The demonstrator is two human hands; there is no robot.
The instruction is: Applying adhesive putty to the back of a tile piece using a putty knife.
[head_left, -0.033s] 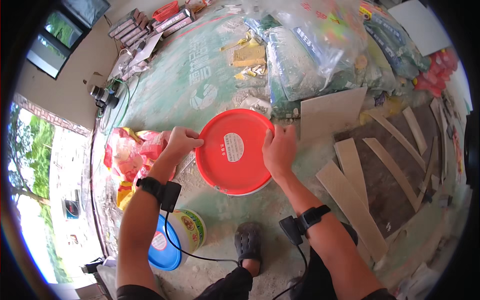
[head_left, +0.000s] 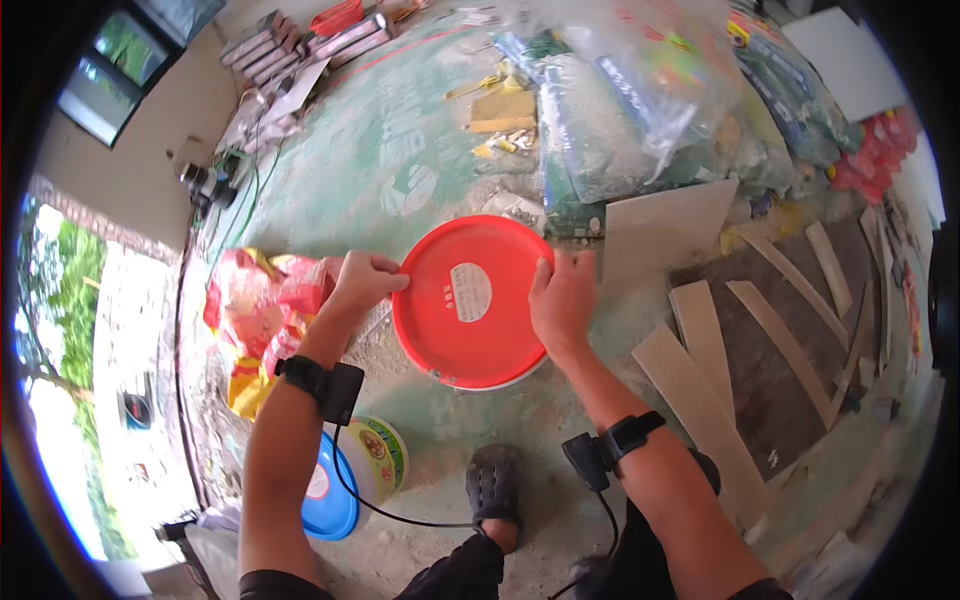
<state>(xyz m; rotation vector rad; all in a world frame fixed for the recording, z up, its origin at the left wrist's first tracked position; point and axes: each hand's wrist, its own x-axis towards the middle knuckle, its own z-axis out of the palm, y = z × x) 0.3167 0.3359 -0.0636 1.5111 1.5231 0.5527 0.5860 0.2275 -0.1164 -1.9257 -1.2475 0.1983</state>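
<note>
A round red lid (head_left: 472,330) with a white label fills the middle of the head view, a pale rim showing beneath its lower edge; whether a bucket is under it is hidden. My left hand (head_left: 365,280) grips its left rim, fingers bent. Opposite, my right hand (head_left: 560,305) is closed around the right rim. Both forearms wear black wrist devices with cables. Below my left hand lies a tipped white bucket (head_left: 380,460) with a blue lid (head_left: 332,500), partly behind my left forearm.
Red-and-yellow sacks (head_left: 260,300) lie left. Dusty plastic sacks (head_left: 600,120) and a leaning board (head_left: 660,230) are at the back right. Pale strips (head_left: 700,420) lie on a dark board to the right. Stacked boxes (head_left: 260,50) and cabled tools (head_left: 200,180) sit back left, near a bright opening.
The view has shifted slightly, so the red lid and both hands appear a little further right. Both grips look the same.
</note>
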